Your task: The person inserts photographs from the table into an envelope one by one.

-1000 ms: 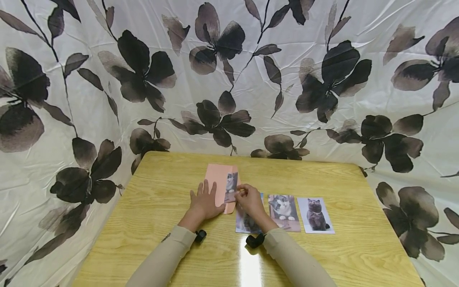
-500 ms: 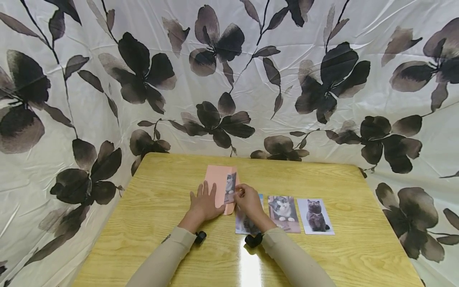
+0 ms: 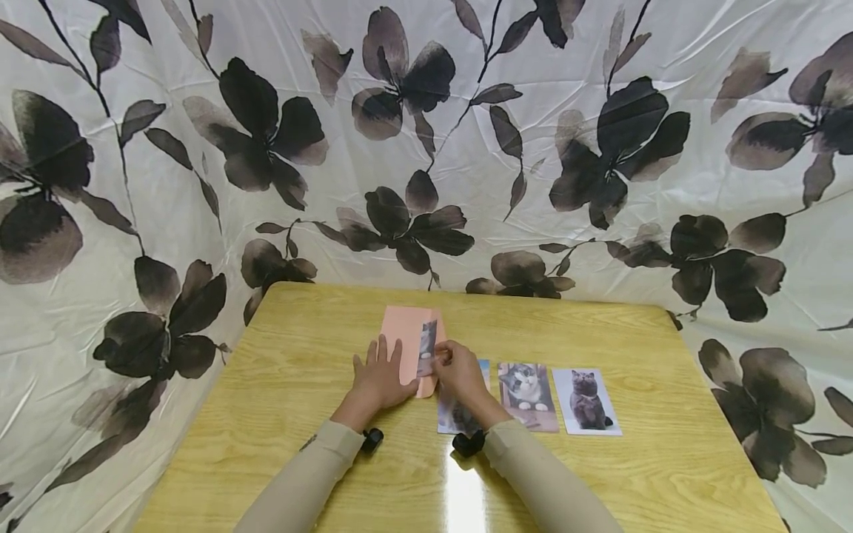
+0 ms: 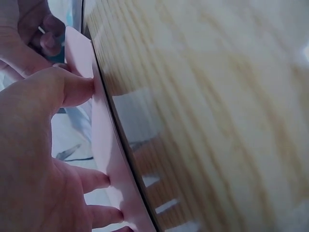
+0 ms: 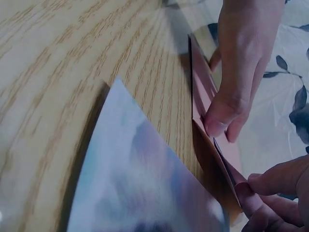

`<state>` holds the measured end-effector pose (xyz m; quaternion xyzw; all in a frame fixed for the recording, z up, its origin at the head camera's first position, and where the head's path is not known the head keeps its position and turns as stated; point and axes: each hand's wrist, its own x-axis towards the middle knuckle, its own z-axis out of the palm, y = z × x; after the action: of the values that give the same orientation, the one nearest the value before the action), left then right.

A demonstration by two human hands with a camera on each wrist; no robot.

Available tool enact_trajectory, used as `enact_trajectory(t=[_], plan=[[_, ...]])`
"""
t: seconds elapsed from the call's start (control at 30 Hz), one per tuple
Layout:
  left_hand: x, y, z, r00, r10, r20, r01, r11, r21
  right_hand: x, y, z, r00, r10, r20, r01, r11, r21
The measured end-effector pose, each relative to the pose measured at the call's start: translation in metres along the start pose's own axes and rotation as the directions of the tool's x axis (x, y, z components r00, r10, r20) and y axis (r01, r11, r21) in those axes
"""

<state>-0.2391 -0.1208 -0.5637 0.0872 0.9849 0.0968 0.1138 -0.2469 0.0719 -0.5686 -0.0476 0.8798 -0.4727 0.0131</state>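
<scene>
A pink envelope (image 3: 401, 326) lies on the table, its flap side facing right. My left hand (image 3: 380, 377) rests flat on it with fingers spread; in the left wrist view the thumb (image 4: 77, 89) and fingertips press its pink surface. A cat photo card (image 3: 426, 348) shows as a narrow strip at the envelope's opening, its left part hidden inside. The right hand (image 3: 460, 374) pinches this card's right edge between thumb and fingers. In the right wrist view, the card's thin dark edge (image 5: 223, 157) sits between the envelope's layers, beside the left thumb.
Another photo card (image 3: 456, 418) lies partly beneath the right wrist, one corner standing out in the right wrist view. Two more cat photo cards, one grey-and-white (image 3: 525, 389) and one dark grey (image 3: 586, 400), lie to the right. Flowered cloth (image 3: 413, 148) hangs behind the wooden table (image 3: 300, 333).
The right hand has shifted slightly left with the photo card, and the strip that shows is narrower as the card slides into the envelope. The left hand stays in place.
</scene>
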Motion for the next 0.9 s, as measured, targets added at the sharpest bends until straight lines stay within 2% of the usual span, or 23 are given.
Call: enact_trajectory(t=[0.2, 0.53, 0.9], plan=[[0.001, 0.0, -0.002, 1.0, 0.0, 0.004, 0.0, 1.0, 0.0, 0.003, 0.0, 0.002, 1.0, 0.021, 0.008, -0.021, 0.997, 0.07], [-0.003, 0.0, 0.004, 1.0, 0.005, 0.003, -0.005, 1.0, -0.003, -0.002, 0.007, 0.01, 0.999, 0.048, 0.023, -0.05, 0.993, 0.103], [0.002, -0.001, 0.003, 1.0, 0.0, -0.003, 0.0, 1.0, 0.015, 0.003, 0.003, 0.01, 0.998, 0.061, 0.014, -0.062, 0.996, 0.066]])
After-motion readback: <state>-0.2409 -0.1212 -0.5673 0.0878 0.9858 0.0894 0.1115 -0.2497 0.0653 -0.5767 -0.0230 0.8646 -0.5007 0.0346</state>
